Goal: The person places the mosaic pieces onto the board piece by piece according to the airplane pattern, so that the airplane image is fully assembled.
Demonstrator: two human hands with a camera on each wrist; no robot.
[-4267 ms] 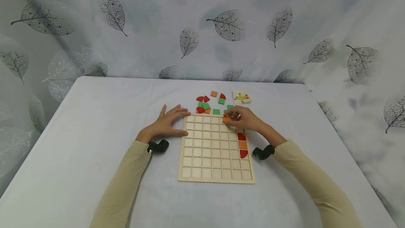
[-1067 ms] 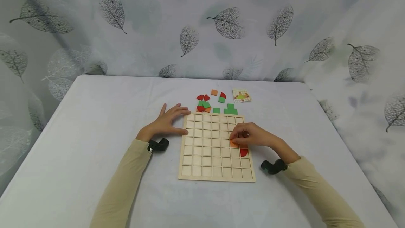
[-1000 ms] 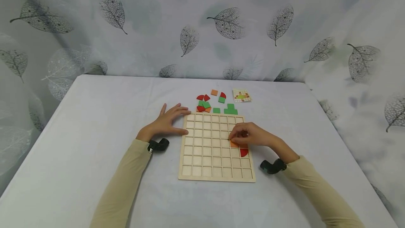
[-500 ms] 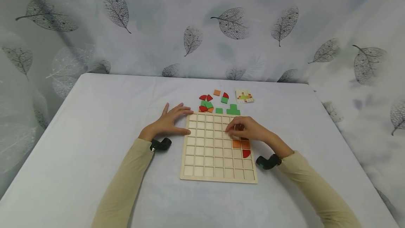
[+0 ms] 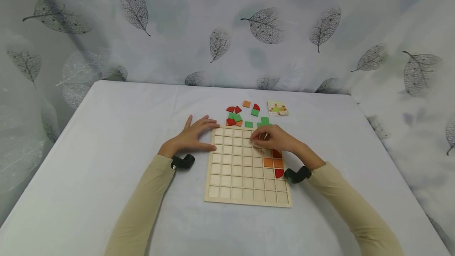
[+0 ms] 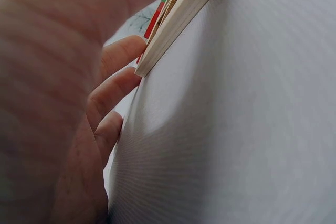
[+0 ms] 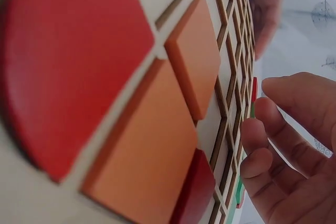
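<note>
A pale wooden grid board (image 5: 231, 173) lies on the white table. At its left rim my left hand (image 5: 192, 134) rests with fingers spread; the left wrist view shows fingertips (image 6: 126, 48) against the board's edge. Over the board's far right part hovers my right hand (image 5: 275, 137), its fingers loosely bent, nothing between thumb and fingertips in the right wrist view. Just nearer than that hand, two orange square tiles (image 5: 268, 162) sit side by side in cells. A red quarter-round tile (image 5: 279, 173) is below the right one, another red tile (image 5: 277, 154) above it, partly hidden.
Beyond the board lie loose pieces: green squares (image 5: 264, 120), red quarter-rounds (image 5: 230, 109) and an orange square (image 5: 247, 104). Some overlap in a small pile (image 5: 235, 117). A pattern card (image 5: 278, 108) lies at the back right. A leaf-print curtain (image 5: 170, 31) hangs behind the table.
My right hand brought an orange tile from the board's far edge into a cell beside the other orange one, let go and moved back toward the far edge. The left hand stayed put.
</note>
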